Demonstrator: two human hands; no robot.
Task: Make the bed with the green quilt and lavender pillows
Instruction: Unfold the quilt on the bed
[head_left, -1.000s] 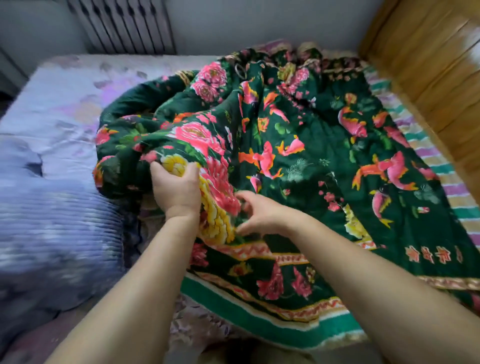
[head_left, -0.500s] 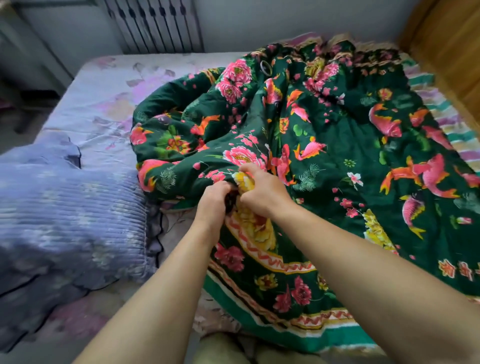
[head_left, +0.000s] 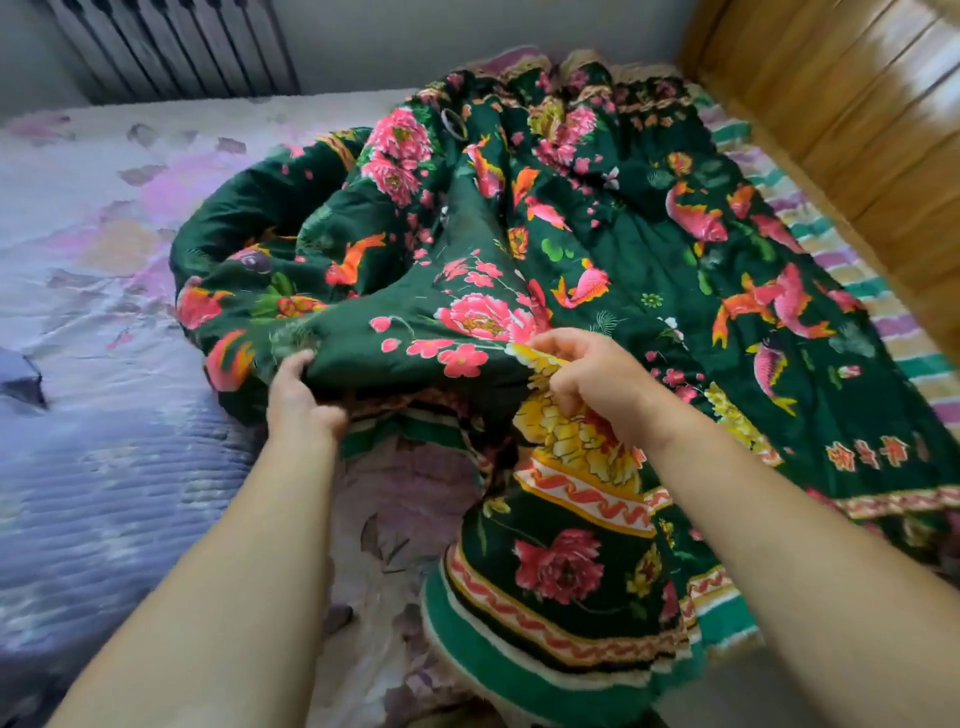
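I have both hands on the quilt (head_left: 613, 270), which lies bunched and rumpled over the right half of the bed, its far edge heaped toward the wall and its near border draped down off the front of the mattress. My left hand (head_left: 301, 395) is tucked under a thick fold at the quilt's left side, fingers curled up around the edge, and my right hand (head_left: 587, 379) pinches the cloth at the yellow flower, knuckles up, a little way to the right of the other. Between the two the fold is lifted off the flowered sheet (head_left: 104, 208), so I judge I am at the unfolding step: finding an edge to open the quilt out across the bare left side. One lavender pillow (head_left: 114, 499) lies at the near left, just beside my left forearm, and it is blurred there, so I can't say whether a second pillow sits under or behind it. The wooden headboard (head_left: 852, 156) stands along the right, which suggests the pillows will have to go to that end later. The next move, as I see it, calls for keeping both grips firm, lifting the fold higher and drawing it leftward over the sheet without dragging the pillow along
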